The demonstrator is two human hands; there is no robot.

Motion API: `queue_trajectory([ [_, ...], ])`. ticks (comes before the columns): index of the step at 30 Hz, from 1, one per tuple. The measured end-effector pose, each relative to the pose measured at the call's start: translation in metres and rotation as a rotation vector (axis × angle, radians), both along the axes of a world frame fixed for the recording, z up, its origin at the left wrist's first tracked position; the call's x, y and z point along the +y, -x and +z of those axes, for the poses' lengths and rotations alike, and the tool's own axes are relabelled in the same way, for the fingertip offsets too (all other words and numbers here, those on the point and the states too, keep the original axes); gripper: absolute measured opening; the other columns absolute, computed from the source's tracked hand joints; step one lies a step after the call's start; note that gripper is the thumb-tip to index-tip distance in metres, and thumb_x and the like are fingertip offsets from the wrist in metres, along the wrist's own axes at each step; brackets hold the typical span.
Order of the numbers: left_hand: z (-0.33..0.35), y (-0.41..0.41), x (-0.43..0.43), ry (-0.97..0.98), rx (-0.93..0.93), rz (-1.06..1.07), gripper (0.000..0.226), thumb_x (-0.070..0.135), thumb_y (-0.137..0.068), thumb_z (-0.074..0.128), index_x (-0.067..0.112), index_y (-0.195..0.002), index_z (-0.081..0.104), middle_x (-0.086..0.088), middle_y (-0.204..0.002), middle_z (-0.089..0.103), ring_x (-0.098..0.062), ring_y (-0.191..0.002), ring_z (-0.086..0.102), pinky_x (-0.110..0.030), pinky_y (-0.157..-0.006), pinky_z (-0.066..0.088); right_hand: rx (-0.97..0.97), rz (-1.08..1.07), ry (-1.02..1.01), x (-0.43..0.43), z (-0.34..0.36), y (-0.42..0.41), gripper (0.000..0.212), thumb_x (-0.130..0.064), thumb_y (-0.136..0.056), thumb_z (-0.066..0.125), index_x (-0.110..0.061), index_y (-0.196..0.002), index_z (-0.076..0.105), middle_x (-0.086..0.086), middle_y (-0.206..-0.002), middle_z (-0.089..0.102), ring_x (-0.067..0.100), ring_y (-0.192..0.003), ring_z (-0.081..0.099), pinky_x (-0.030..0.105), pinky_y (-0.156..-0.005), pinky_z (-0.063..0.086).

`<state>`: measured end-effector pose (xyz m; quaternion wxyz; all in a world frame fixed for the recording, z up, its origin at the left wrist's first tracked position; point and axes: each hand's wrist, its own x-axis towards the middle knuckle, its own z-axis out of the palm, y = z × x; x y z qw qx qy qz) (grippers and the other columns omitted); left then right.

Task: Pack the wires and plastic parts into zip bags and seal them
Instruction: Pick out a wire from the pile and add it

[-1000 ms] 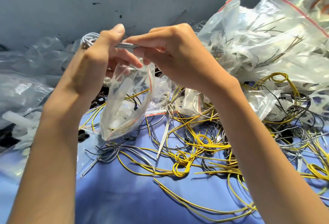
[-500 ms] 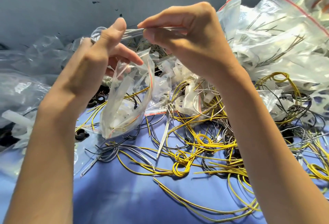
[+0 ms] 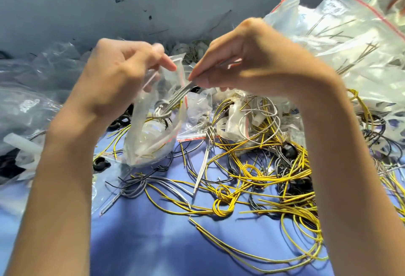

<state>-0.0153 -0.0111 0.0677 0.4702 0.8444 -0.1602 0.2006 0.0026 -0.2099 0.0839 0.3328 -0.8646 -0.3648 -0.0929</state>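
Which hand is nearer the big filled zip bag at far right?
Right. The right hand, pinching grey wires, sits just beside the big bag; the left hand holds the small bag further left.

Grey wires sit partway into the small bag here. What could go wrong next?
The right hand pinches the grey wire bundle high, only its looped end inside the zip bag; the loop may spring back out. The left hand holds the mouth at one side, so it could sag shut. Wire ends across the red zip strip would block sealing.
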Motion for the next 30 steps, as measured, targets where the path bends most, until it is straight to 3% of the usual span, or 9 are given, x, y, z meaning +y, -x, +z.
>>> queue_trajectory([
  [2, -0.001, 0.001, -0.004, -0.052, 0.002, -0.040, 0.022, 0.021, -0.078, 0.049, 0.030, -0.070, 0.068, -0.001, -0.056, 0.058, -0.006, -0.053, 0.045, -0.015, -0.051, 0.037, -0.080, -0.002, 0.128, 0.013, -0.004, 0.001, 0.012, -0.017, -0.080, 0.070, -0.018, -0.089, 0.079, 0.000, -0.077, 0.074, 0.002, -0.071, 0.065, 0.012, -0.067, 0.047],
  [6, -0.003, 0.000, -0.009, -0.091, -0.034, -0.001, 0.025, 0.017, -0.071, 0.047, 0.033, -0.066, 0.066, -0.029, -0.068, 0.058, -0.022, -0.060, 0.040, -0.030, -0.055, 0.032, -0.233, -0.064, 0.270, 0.038, -0.016, 0.001, 0.016, -0.017, -0.079, 0.064, -0.020, -0.087, 0.078, 0.003, -0.081, 0.074, 0.013, -0.078, 0.066, 0.028, -0.078, 0.049],
  [9, -0.001, -0.003, -0.005, -0.006, -0.053, 0.029, 0.028, 0.017, -0.070, 0.047, 0.035, -0.062, 0.067, -0.003, -0.055, 0.056, -0.019, -0.058, 0.042, -0.034, -0.055, 0.036, -0.242, -0.150, 0.165, 0.046, -0.018, -0.002, 0.017, -0.025, -0.078, 0.061, -0.024, -0.088, 0.075, 0.005, -0.087, 0.070, 0.023, -0.085, 0.065, 0.034, -0.075, 0.053],
  [12, 0.000, -0.004, -0.003, 0.032, -0.068, 0.052, 0.035, 0.016, -0.071, 0.047, 0.041, -0.063, 0.070, -0.006, -0.057, 0.052, -0.022, -0.058, 0.040, -0.039, -0.053, 0.037, -0.211, -0.154, 0.129, 0.052, -0.019, 0.000, 0.015, -0.031, -0.079, 0.066, -0.026, -0.089, 0.075, 0.000, -0.085, 0.068, 0.020, -0.086, 0.065, 0.033, -0.075, 0.053],
  [17, -0.003, -0.006, -0.003, 0.043, -0.077, 0.076, 0.027, 0.015, -0.074, 0.046, 0.029, -0.075, 0.069, 0.005, -0.054, 0.058, -0.015, -0.055, 0.049, -0.031, -0.059, 0.043, -0.037, 0.016, 0.168, 0.056, -0.021, 0.009, 0.020, -0.022, -0.086, 0.065, -0.006, -0.098, 0.068, 0.000, -0.089, 0.073, -0.002, -0.071, 0.065, 0.024, -0.070, 0.051],
  [20, -0.002, -0.007, 0.000, 0.050, -0.100, 0.108, 0.028, 0.014, -0.078, 0.046, 0.030, -0.077, 0.068, 0.004, -0.053, 0.053, -0.016, -0.055, 0.045, -0.029, -0.055, 0.037, 0.011, 0.046, 0.178, 0.055, -0.019, 0.009, 0.020, -0.017, -0.091, 0.058, -0.010, -0.107, 0.066, 0.001, -0.098, 0.070, 0.008, -0.073, 0.068, 0.021, -0.071, 0.051],
  [24, 0.000, -0.006, 0.002, 0.131, -0.126, 0.162, 0.030, 0.009, -0.083, 0.046, 0.029, -0.078, 0.067, 0.014, -0.048, 0.053, -0.002, -0.046, 0.044, -0.016, -0.049, 0.036, -0.068, -0.014, 0.499, 0.050, -0.021, 0.007, 0.030, -0.021, -0.096, 0.044, -0.010, -0.072, 0.059, 0.004, -0.060, 0.046, 0.022, -0.060, 0.043, 0.035, -0.056, 0.030],
  [27, 0.001, -0.005, 0.002, 0.211, -0.104, 0.231, 0.026, 0.014, -0.081, 0.047, 0.029, -0.078, 0.067, 0.010, -0.057, 0.055, -0.001, -0.049, 0.047, -0.017, -0.053, 0.042, 0.115, -0.024, 0.399, 0.041, -0.019, 0.006, 0.054, -0.046, -0.101, 0.032, -0.007, -0.065, 0.040, -0.007, -0.056, 0.041, 0.019, -0.053, 0.036, 0.028, -0.053, 0.034],
  [30, 0.002, -0.005, -0.001, 0.306, -0.080, 0.270, 0.024, 0.013, -0.085, 0.047, 0.027, -0.079, 0.066, 0.003, -0.069, 0.055, -0.010, -0.059, 0.052, -0.028, -0.062, 0.048, 0.276, 0.097, 0.210, 0.032, -0.014, 0.004, 0.058, -0.041, -0.104, 0.016, -0.018, -0.076, 0.061, -0.016, -0.080, 0.070, 0.016, -0.075, 0.062, 0.024, -0.082, 0.044],
])
